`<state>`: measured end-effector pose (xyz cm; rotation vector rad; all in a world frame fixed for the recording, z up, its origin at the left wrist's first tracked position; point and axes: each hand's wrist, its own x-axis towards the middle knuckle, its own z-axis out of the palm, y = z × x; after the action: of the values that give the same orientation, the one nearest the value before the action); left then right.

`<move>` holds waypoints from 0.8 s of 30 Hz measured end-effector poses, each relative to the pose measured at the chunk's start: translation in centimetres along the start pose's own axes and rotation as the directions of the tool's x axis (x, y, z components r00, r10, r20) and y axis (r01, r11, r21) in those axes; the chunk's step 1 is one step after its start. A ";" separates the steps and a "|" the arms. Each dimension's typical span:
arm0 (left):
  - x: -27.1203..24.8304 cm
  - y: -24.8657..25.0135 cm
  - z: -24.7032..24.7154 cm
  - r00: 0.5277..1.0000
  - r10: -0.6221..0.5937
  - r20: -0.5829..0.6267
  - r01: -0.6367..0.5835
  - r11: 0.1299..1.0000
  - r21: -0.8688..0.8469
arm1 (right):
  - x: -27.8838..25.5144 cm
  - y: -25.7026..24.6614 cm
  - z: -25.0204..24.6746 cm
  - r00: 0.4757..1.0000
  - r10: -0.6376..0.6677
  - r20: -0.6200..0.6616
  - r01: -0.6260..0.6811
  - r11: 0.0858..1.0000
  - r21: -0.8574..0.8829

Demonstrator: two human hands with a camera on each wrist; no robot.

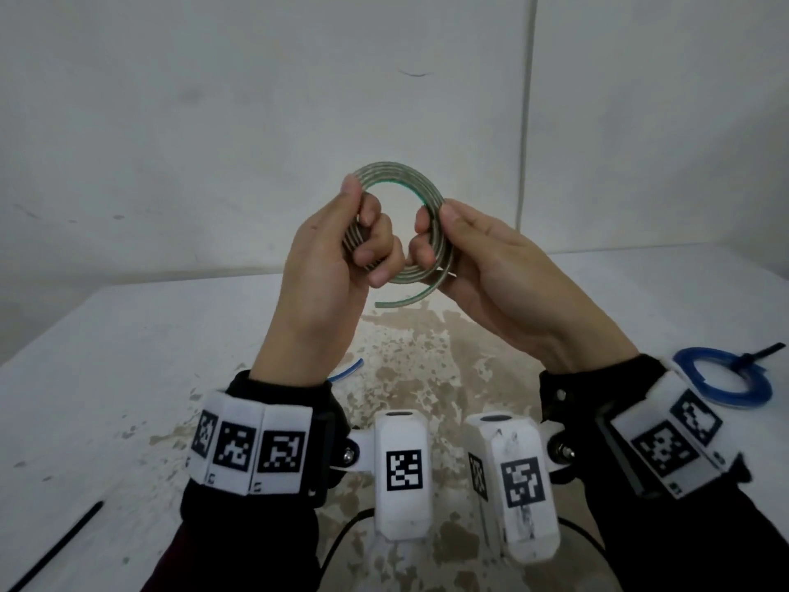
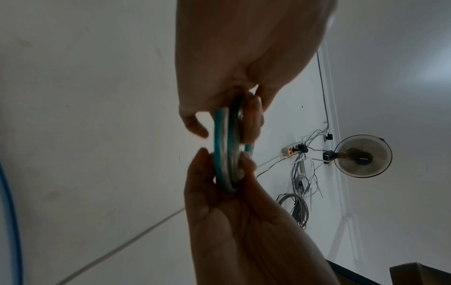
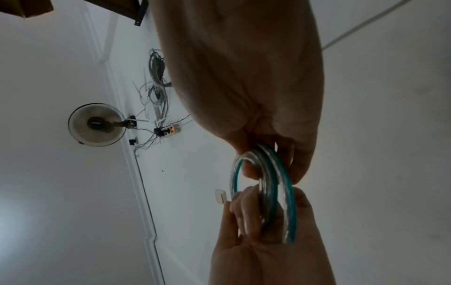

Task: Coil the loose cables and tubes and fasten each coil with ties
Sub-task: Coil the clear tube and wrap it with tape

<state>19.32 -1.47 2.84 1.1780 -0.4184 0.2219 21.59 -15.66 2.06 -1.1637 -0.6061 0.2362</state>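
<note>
Clear tubing with a teal stripe, wound into a small coil (image 1: 399, 226) and held upright above the white table (image 1: 128, 356), well clear of its surface. Left hand (image 1: 328, 271) gripping the coil's left side, thumb on the outer edge, fingers curled through the ring; right hand (image 1: 491, 267) pinching the right side between thumb and fingers. One loose tube end (image 1: 405, 299) curving free below the coil, untied. Inner turns hidden behind the curled fingers (image 1: 375, 245); number of turns hard to count.

Seen only from the head view: a blue coil (image 1: 726, 384) lying flat at the table's right edge, partly covered by the right wrist mount, with a black tie (image 1: 760, 354) around it; a short blue tube end (image 1: 348, 371) poking out from behind the left wrist, the rest concealed; a black tie (image 1: 59, 549) lying loose at the lower left, cut off by the frame.

Seen only from the wrist views, dim and edge-on: the coil (image 2: 228, 154) narrowed to a thin band between both hands, teal stripe vivid; beyond, a wall fan (image 2: 362, 156), a power strip (image 2: 291, 150) and dangling wires (image 3: 157, 77). Blue line at the left wrist view's edge blurred, not identifiable.
</note>
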 end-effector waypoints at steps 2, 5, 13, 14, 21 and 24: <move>0.0 -0.1 0.0 0.997 -0.062 0.048 0.061 0.998 0.019 | 0.1 0.0 -0.2 1.000 -0.016 -0.025 0.015 0.998 -0.062; -0.1 -0.2 0.2 0.991 -0.110 0.071 0.106 0.993 0.054 | 0.1 0.0 -0.5 0.998 -0.033 -0.050 0.026 0.989 -0.144; -0.3 -0.1 -0.1 0.956 -0.275 0.099 0.251 0.946 0.203 | -0.6 -1.1 -1.3 0.999 -0.032 0.015 0.035 0.836 -0.547; -0.4 0.0 -0.1 0.948 -0.298 0.108 0.266 0.934 0.239 | -0.8 -1.3 -1.4 1.000 -0.018 0.023 0.028 0.808 -0.589; -1.0 -0.3 -0.5 0.842 -0.491 0.223 0.342 0.805 0.484 | -1.6 -1.8 -0.9 0.982 0.176 0.060 -0.100 0.772 -0.628; -1.0 -0.3 -0.4 0.889 -0.400 0.223 0.265 0.846 0.463 | -1.3 -1.6 -0.7 0.992 0.122 -0.042 -0.125 0.825 -0.551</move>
<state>18.67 -1.16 2.00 1.7058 -0.4421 -0.2007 20.70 -17.45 2.88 -1.7720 -0.6137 0.1705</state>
